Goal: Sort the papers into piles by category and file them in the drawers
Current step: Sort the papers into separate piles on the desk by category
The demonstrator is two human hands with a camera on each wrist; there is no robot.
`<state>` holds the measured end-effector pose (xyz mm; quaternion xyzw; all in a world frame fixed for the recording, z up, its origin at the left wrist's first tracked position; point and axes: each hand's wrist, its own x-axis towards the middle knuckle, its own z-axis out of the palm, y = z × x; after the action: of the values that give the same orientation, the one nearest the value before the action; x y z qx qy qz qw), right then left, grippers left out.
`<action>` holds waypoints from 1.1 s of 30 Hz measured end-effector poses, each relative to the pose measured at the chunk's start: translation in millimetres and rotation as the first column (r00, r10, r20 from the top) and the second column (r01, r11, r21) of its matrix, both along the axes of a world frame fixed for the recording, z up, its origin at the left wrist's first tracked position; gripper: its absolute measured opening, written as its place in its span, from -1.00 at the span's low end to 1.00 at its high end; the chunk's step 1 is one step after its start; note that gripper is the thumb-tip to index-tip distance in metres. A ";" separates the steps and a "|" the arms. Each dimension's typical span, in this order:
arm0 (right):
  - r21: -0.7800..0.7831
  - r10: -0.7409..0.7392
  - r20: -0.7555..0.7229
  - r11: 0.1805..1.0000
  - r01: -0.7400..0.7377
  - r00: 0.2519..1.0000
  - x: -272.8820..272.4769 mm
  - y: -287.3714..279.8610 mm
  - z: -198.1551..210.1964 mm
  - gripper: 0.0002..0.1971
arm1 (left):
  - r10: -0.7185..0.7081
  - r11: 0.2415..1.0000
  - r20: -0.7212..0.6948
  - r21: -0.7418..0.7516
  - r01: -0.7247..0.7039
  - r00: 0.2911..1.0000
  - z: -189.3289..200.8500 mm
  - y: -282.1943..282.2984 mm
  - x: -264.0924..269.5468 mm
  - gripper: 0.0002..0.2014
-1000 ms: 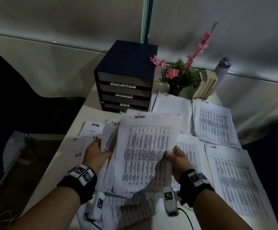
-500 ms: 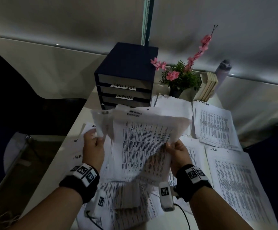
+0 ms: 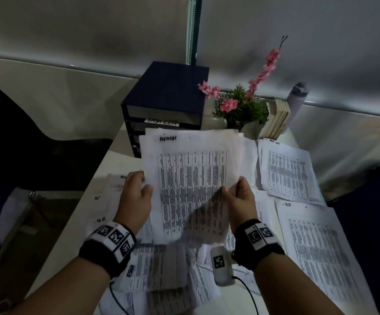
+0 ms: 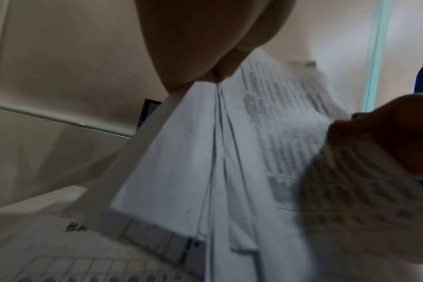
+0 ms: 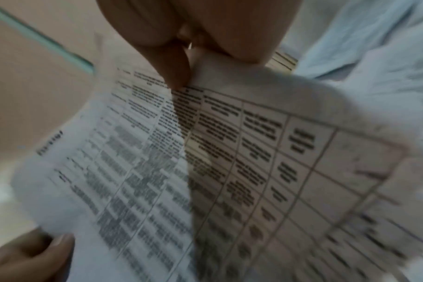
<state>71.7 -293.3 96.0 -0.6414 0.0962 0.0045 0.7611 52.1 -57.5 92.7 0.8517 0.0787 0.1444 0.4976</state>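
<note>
Item: sheaf of ADMIN papers (image 3: 191,187), several printed sheets with tables, top sheet hand-lettered "ADMIN". Location: held upright above the desk (image 3: 98,178), in front of the drawer unit (image 3: 164,98) (its top label read "TASK LIST"; the lower labels were hidden behind the sheaf).

Holders: left hand (image 3: 135,196) gripped the left edge, thumb in front and fingers behind; right hand (image 3: 239,196) pinched the right edge between thumb and fingers.

Handling, as judged: light, limp and thin; the lower corners curled and the sheet edges stood uneven in the left wrist view. The sheaf would likely sag or fan apart if held by one corner, and loose sheets could slide against each other. Best taken at both long edges near mid-height, squared before filing.

Nearby: TASK LIST pile (image 3: 286,169) and H.R. pile (image 3: 316,253) lay flat to the right; more sheets lay beneath the hands.
</note>
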 end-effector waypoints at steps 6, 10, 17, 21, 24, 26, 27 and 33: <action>0.084 -0.094 0.188 0.993 0.080 0.978 -12.4 8.2 20.0 -0.54 | 0.031 0.977 0.089 -0.211 -0.012 0.996 -6.1 -12.4 1.6 -0.90; -0.069 0.018 -0.001 0.997 -0.018 1.000 -21.3 5.2 -7.3 -0.65 | -0.034 0.958 -0.053 -0.286 0.017 0.998 -20.1 -18.6 -8.8 -0.73; -0.314 -0.099 -0.057 0.946 0.077 0.993 -4.5 -18.7 -35.8 -0.76 | 0.010 0.998 -0.057 -0.053 -0.013 0.998 -12.1 -41.3 -7.9 -0.72; -0.376 -0.285 0.024 0.885 0.273 0.958 13.5 -64.0 -30.5 -0.70 | 0.035 0.982 0.229 0.174 -0.077 0.973 15.8 -51.3 -2.2 -0.71; -0.497 -0.352 -0.091 0.827 0.264 0.931 11.9 -105.9 -45.6 -0.80 | 0.011 0.940 0.335 0.317 -0.124 0.942 26.2 -51.4 -0.4 -0.69; -0.560 -0.351 -0.191 0.806 0.192 0.917 5.8 -126.5 -60.8 -0.89 | -0.002 0.918 0.365 0.370 -0.143 0.931 30.7 -52.4 0.6 -0.68; -0.606 -0.343 -0.235 0.783 0.139 0.910 3.6 -133.4 -68.7 -0.91 | -0.012 0.913 0.370 0.382 -0.140 0.929 32.6 -53.7 1.1 -0.67; -0.752 -0.309 -0.355 0.655 -0.073 0.882 0.6 -150.6 -90.2 -0.62 | -0.061 0.912 0.397 0.395 -0.110 0.916 41.0 -72.3 4.8 -0.57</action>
<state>72.3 -443.9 5.8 -0.8686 0.3069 0.0628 0.3840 56.9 -129.8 133.6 0.8880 -0.0460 0.3353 0.3115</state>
